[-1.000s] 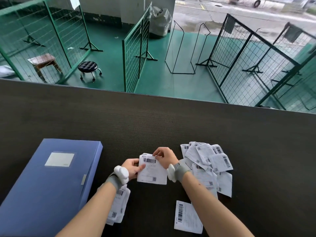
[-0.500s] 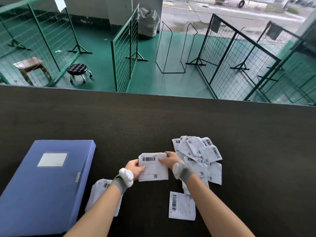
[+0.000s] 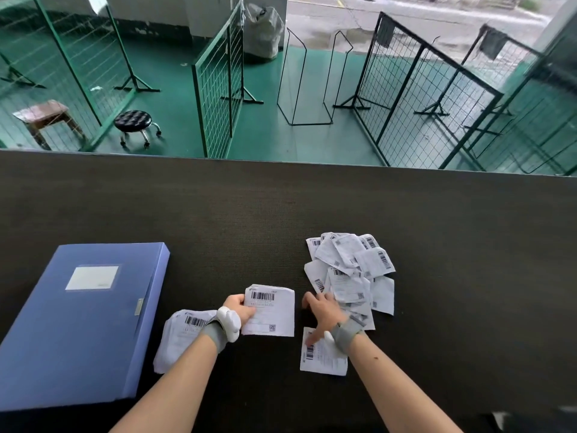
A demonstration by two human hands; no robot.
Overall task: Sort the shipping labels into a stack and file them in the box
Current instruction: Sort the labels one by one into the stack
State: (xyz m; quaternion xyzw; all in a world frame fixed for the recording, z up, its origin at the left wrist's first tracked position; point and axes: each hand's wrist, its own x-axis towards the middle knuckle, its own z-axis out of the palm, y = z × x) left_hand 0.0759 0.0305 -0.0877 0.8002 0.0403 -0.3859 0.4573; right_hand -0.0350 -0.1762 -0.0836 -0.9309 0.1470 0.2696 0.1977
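Note:
My left hand [image 3: 242,309] holds one white shipping label [image 3: 274,310] by its left edge, just above the dark table. Under my left forearm lies a neat stack of labels [image 3: 182,332], right beside the closed blue file box [image 3: 81,320]. My right hand [image 3: 323,314] is blurred and holds nothing; its fingers spread over a single label [image 3: 321,359] lying flat near the front. A loose heap of crumpled labels [image 3: 351,270] lies just beyond and right of that hand.
The dark table [image 3: 281,214] runs the full width of the view, its far edge against a green floor with wire fence panels [image 3: 218,89], a black stool [image 3: 134,123] and a wooden stool [image 3: 43,115].
My right hand let go of the held label and dropped toward the single label near the front. My left hand keeps the label and has shifted it slightly toward the stack.

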